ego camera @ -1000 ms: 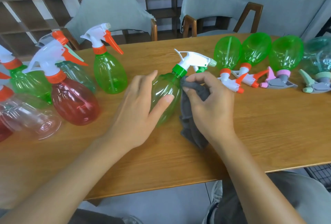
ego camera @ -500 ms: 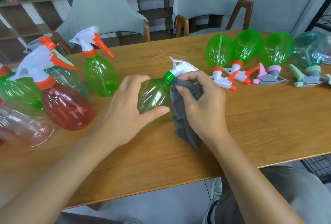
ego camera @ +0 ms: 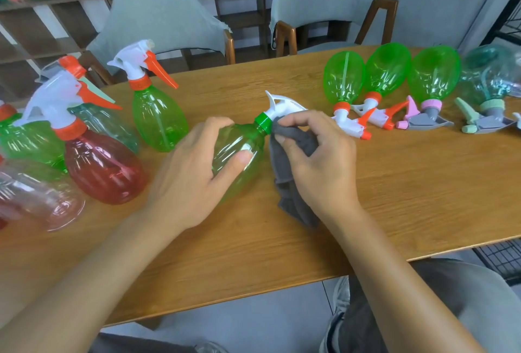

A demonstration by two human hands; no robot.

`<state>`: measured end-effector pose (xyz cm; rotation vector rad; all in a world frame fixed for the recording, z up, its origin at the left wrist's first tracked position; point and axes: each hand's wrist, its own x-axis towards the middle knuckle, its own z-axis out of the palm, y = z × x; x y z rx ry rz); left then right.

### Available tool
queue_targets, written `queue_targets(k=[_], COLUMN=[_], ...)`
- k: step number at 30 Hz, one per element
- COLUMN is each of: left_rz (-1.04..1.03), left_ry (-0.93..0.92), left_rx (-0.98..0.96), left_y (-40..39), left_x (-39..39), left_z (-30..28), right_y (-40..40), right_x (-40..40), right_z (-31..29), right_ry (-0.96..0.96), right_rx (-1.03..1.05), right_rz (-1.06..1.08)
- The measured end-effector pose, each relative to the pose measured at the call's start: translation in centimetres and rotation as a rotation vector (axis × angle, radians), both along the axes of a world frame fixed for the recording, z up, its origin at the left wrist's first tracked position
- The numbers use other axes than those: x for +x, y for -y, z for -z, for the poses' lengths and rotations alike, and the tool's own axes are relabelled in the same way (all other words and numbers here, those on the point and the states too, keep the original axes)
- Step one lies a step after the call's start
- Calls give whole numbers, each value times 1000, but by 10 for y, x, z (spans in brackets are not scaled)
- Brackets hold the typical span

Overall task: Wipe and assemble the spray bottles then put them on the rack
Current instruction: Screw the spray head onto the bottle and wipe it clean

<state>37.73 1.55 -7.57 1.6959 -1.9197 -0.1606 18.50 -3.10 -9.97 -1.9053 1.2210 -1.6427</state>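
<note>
A green spray bottle point(ego camera: 239, 141) with a green collar and white trigger head point(ego camera: 279, 104) lies tilted over the wooden table point(ego camera: 423, 183). My left hand point(ego camera: 194, 172) grips its body from the left, thumb across the front. My right hand point(ego camera: 318, 161) holds a grey cloth point(ego camera: 293, 183) and presses it against the bottle's neck and trigger head; the nozzle end is hidden behind the fingers.
Assembled bottles stand at the left: a green one point(ego camera: 158, 115), a red one point(ego camera: 104, 166), others behind. Several bottles lie upside down at the right point(ego camera: 344, 76), point(ego camera: 434, 73). Two grey chairs point(ego camera: 160, 17) stand behind the table. A black wire rack point(ego camera: 504, 256) shows at the lower right.
The bottle has tipped lower and to the left in my left hand. My right hand with the cloth has slid up from the body to the neck and trigger head.
</note>
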Motion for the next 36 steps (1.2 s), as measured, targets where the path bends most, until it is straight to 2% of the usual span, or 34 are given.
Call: queue_targets(k=[6,11,13,20,25,28,36], left_rz=[-5,28,45,29,14,21,6], left_ry=[-26,-12,0,-41,-46,-54,-1], left_rx=[-7,3,-11,-50,-62,-67,-132], left_y=[1,2,3,7,6,5,7], left_x=[4,8,8,11,8,7,7], left_z=[0,0,2,3,1,2,6], right_y=[-2,-2,0,-4,-6,-4,-9], right_x=[1,-1,-4,2,3,0,12], right_z=[2,-2,-3,2,1,1,7], right_ry=[-32,113,133,-33,69,132,-23], right_rx=[11,-10,-6,19,-25,-9,-75], right_rz=[-152,78,90,-180,48,113,-51])
